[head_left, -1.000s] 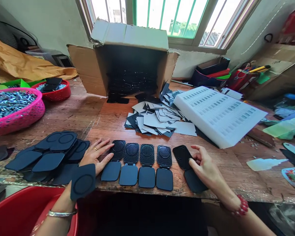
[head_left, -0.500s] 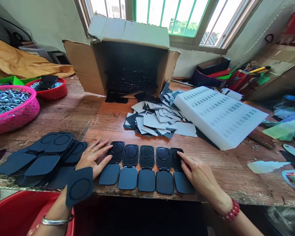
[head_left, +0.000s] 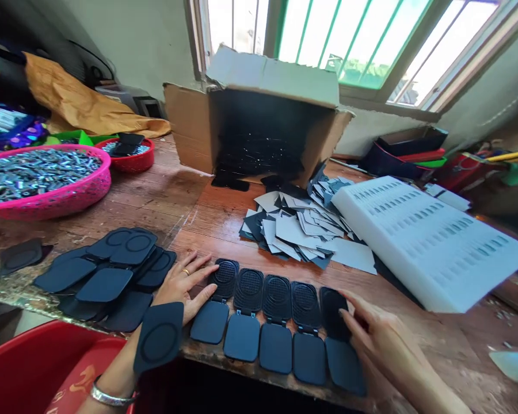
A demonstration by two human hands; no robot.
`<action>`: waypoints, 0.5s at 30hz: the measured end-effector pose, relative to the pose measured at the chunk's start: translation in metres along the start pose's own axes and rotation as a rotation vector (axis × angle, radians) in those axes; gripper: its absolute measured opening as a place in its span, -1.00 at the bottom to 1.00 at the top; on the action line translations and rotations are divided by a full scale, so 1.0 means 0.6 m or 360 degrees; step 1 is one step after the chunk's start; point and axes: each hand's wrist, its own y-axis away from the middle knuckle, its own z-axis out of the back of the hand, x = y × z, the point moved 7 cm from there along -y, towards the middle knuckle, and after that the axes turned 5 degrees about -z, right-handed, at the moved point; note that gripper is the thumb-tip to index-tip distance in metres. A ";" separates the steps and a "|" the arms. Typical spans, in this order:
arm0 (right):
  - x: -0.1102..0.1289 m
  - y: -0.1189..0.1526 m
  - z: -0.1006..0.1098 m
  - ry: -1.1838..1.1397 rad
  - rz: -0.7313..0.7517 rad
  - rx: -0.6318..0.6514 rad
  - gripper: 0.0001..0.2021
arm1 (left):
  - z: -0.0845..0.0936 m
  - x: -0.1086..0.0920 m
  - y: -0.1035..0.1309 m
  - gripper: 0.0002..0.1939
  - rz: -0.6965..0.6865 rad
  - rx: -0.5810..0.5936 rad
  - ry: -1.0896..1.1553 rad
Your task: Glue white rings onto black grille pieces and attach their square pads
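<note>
Several hinged black cases lie open in a row at the table's front edge. Their upper halves have a grid and ring pattern; the lower halves are smooth. My left hand, wearing a ring, has its fingers apart and touches the leftmost case. A loose black square with a ring mark rests across my left wrist. My right hand has thumb and fingers on the right edge of the rightmost case, whose upper half looks dark and plain. The far fingers of that hand are hidden.
Left of my left hand is a pile of black cases. A pink basket and a red basket hold small metal parts. Behind stand a cardboard box, scattered grey cards and a white foam block. A red tub is below.
The view has swung, so the scene sits further right and tilted. My right fingers moved from the top of the rightmost case to its right edge. My left hand stays at the leftmost case.
</note>
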 end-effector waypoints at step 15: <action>0.217 -0.512 -0.060 0.0298 0.0283 0.0014 -0.74 | 0.000 -0.006 0.006 -0.62 -0.0025 -0.0034 -0.0031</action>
